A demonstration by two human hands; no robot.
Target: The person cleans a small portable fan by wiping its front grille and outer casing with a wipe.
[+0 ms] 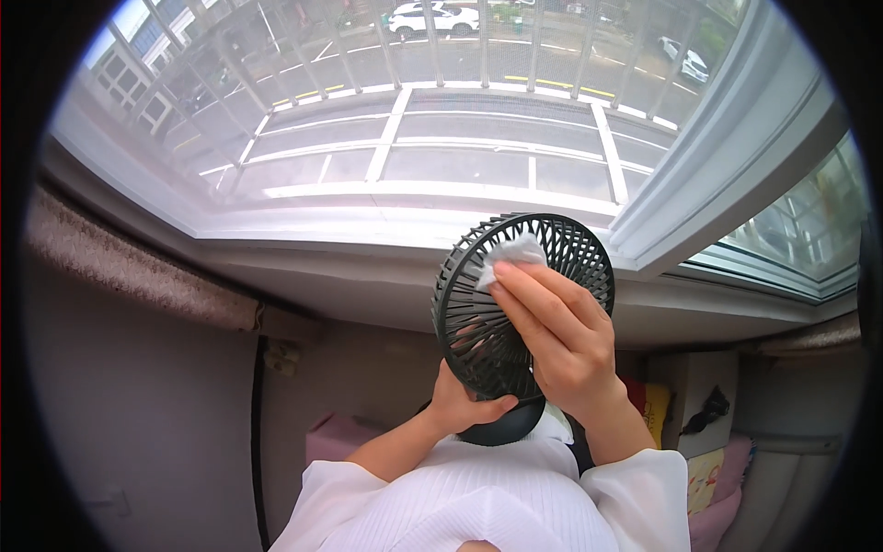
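A small dark green desk fan [464, 322] with a round slatted grille is held up in front of my chest, near the window sill. My left hand [460, 402] grips it low down, the thumb lying across the front just above the round base [504, 427] and the fingers partly hidden behind the grille. Against the upper front of the grille, my right hand [566, 336] presses a crumpled white wipe [515, 255] under its fingertips. The wipe's lower part is hidden by the fingers.
A white window frame [727, 175] and sill [386, 230] stand just beyond the fan, with a railing [395, 138] and parked cars outside. A rolled pinkish curtain [138, 267] hangs at left. Boxes [704, 396] and a pink item [722, 506] are at lower right.
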